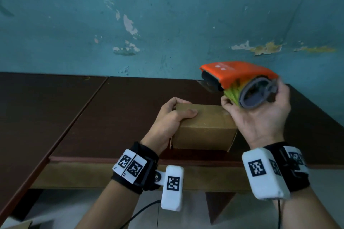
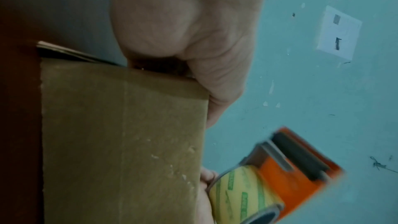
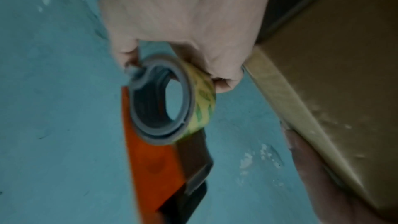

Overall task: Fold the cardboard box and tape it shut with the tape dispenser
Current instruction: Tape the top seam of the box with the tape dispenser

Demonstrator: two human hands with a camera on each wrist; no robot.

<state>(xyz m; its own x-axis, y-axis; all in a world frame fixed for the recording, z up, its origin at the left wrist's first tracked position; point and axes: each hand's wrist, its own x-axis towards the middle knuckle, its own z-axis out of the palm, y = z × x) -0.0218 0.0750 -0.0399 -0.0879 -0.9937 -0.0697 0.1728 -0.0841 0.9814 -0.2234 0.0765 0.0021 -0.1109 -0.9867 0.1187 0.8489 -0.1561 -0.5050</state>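
Observation:
A small brown cardboard box (image 1: pixel 202 126) stands folded on the dark wooden table (image 1: pixel 115 109), near its front edge. My left hand (image 1: pixel 173 115) grips the box's left top corner, thumb lying across the top and fingers behind. My right hand (image 1: pixel 260 115) holds the orange tape dispenser (image 1: pixel 240 78) in the air above the box's right end, fingers curled round its grey spool and yellow-green tape roll (image 3: pixel 200 98). The left wrist view shows the box face (image 2: pixel 120 142) and the dispenser (image 2: pixel 290 173) beside it. The dispenser is blurred.
A teal wall (image 1: pixel 167 20) with peeling paint rises right behind the table. A seam runs across the table on the left. A white wall plate (image 2: pixel 338 31) shows in the left wrist view. Below the table edge lie pale floor and a black cable (image 1: pixel 141 212).

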